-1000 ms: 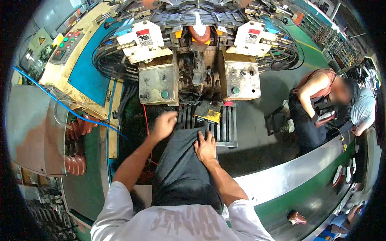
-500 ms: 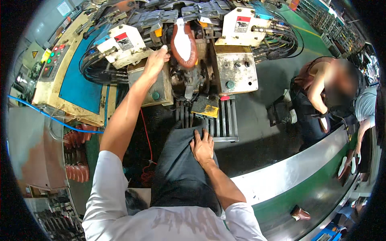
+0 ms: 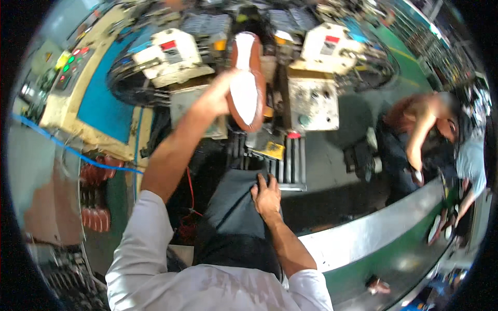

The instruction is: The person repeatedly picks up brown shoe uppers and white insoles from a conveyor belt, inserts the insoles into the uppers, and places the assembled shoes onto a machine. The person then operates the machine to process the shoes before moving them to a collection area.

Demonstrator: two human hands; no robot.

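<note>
My left hand is closed around the side of a brown shoe upper, its white bottom facing up and its rounded toe toward me. The fingers are partly hidden and blurred by motion. The shoe hangs in front of a machine with metal plates, between two control boxes, the right one grey with knobs. My right hand lies on my thigh with its fingers apart, holding nothing.
A slatted metal platform with a yellow-marked pedal is below the machine. A button panel stands at left above a rack of shoe forms. At right, a person sits beside a green conveyor with a metal edge.
My left hand has moved from beside the machine onto the shoe and grips it. The shoe has come toward me, out of the machine. My right hand stays on my thigh.
</note>
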